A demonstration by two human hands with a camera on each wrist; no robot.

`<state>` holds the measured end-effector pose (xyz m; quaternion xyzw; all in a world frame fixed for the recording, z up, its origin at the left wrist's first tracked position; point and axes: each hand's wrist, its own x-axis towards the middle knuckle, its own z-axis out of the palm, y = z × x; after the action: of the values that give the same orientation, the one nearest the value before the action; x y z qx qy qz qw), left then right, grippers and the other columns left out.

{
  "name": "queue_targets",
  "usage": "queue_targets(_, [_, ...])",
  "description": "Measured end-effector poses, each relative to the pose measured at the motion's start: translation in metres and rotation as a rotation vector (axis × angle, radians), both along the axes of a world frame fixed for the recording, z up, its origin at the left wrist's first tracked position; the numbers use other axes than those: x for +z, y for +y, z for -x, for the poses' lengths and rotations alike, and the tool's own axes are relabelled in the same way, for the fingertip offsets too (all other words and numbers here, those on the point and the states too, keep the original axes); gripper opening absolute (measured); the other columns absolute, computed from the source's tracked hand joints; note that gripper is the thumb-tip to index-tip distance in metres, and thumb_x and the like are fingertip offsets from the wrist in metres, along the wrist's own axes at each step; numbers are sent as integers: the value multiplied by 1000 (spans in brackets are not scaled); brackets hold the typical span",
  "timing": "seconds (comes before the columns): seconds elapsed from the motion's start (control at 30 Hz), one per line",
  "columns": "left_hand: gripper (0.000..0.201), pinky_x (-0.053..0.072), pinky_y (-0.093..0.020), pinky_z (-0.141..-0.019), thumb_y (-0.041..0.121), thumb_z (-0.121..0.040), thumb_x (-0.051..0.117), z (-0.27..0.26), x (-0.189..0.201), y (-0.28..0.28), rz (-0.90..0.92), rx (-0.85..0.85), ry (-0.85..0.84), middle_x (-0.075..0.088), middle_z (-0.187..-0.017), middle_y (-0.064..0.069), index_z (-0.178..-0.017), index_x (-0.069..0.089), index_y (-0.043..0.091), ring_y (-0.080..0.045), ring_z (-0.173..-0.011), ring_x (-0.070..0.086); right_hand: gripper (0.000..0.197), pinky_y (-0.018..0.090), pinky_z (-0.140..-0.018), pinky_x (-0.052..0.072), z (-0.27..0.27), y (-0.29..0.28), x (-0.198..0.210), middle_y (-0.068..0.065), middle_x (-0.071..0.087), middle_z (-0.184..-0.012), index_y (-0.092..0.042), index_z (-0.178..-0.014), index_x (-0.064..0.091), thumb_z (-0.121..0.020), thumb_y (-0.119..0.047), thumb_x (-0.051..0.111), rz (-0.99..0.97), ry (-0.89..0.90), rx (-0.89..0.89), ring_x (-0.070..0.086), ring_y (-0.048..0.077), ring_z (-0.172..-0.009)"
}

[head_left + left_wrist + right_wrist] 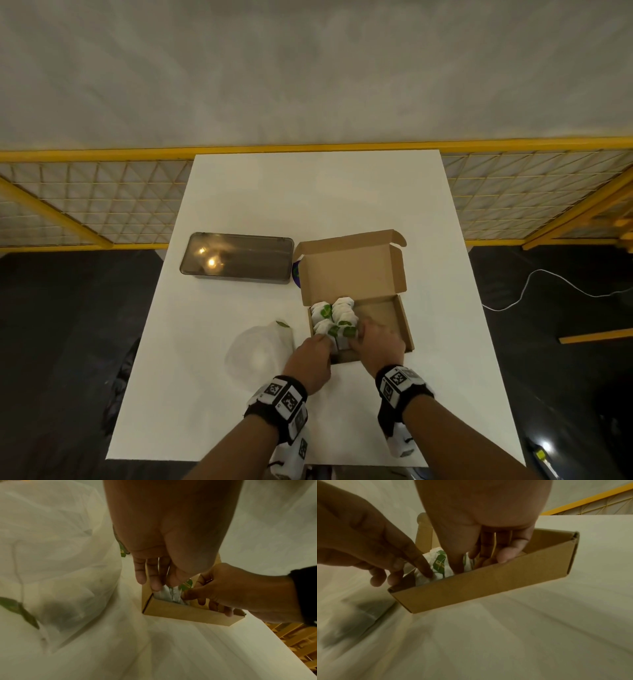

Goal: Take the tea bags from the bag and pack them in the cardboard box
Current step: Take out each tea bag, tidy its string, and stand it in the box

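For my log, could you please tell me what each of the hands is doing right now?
Left hand: open, fingertips pressing tea bags in the cardboard box.
Right hand: open, fingers among the same tea bags.

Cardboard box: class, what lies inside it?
White, green-labelled tea bags fill the cardboard box's left part; the right floor is bare. Both hands cover the near bags.

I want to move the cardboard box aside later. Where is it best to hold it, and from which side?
Probably grip the box by its bare right wall, coming from the right. The open lid stands up at the far side, the tea bags fill the left part, and both hands crowd the near left corner.
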<state>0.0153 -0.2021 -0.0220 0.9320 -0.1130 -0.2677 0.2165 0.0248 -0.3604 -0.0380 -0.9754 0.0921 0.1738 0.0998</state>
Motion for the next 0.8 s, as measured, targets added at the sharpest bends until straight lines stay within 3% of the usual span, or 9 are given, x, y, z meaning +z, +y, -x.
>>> queue_targets(0.1, [27, 47, -35, -99, 9, -94, 46, -2, -2, -1, 6, 15, 15, 56, -124, -6, -121, 51, 12, -24, -112, 56, 20, 22, -50, 32, 3, 0, -4, -7, 67, -86, -28, -95, 60, -94, -42, 47, 17, 22, 38, 60, 16, -69])
queue_targets(0.23, [33, 48, -39, -97, 10, -93, 45, -4, -3, -3, 22, 23, 6, 54, -128, -6, -126, 46, 13, -25, -111, 56, 26, 24, -51, 34, 11, -2, -8, -5, 67, -82, -25, -90, 60, -96, -44, 43, -15, -19, 119, 60, 17, -67])
queue_targets(0.43, [32, 44, -37, -104, 13, -96, 43, -2, -4, 3, 72, 7, 23, 52, -134, -4, -128, 47, 15, -23, -120, 52, 23, 23, -54, 40, 16, -6, -16, -10, 68, -94, -35, -107, 62, -96, -45, 44, -83, -104, 187, 62, 11, -73])
queue_targets(0.57, [28, 40, -24, -99, 11, -97, 43, 0, 5, 15, 164, 77, -37, 58, -123, -2, -121, 57, 16, -18, -113, 54, 25, 23, -57, 38, 15, -7, -7, -11, 65, -104, -36, -110, 66, -95, -42, 47, -145, -129, 175, 63, 14, -80])
queue_targets(0.63, [25, 43, -23, -96, 9, -96, 43, 1, 15, 26, 218, 180, -91, 62, -115, -2, -111, 62, 16, -14, -104, 55, 24, 23, -57, 35, 15, -10, -3, -12, 65, -105, -35, -106, 70, -94, -40, 49, -192, -142, 133, 62, 14, -82])
queue_targets(0.8, [21, 51, -24, -84, 3, -88, 57, 4, 44, 62, 327, 377, -273, 66, -96, 10, -94, 65, 22, -2, -88, 58, 23, 25, -61, 49, 18, -18, -8, -12, 65, -105, -35, -102, 71, -91, -30, 51, -278, -162, -47, 61, 12, -81])
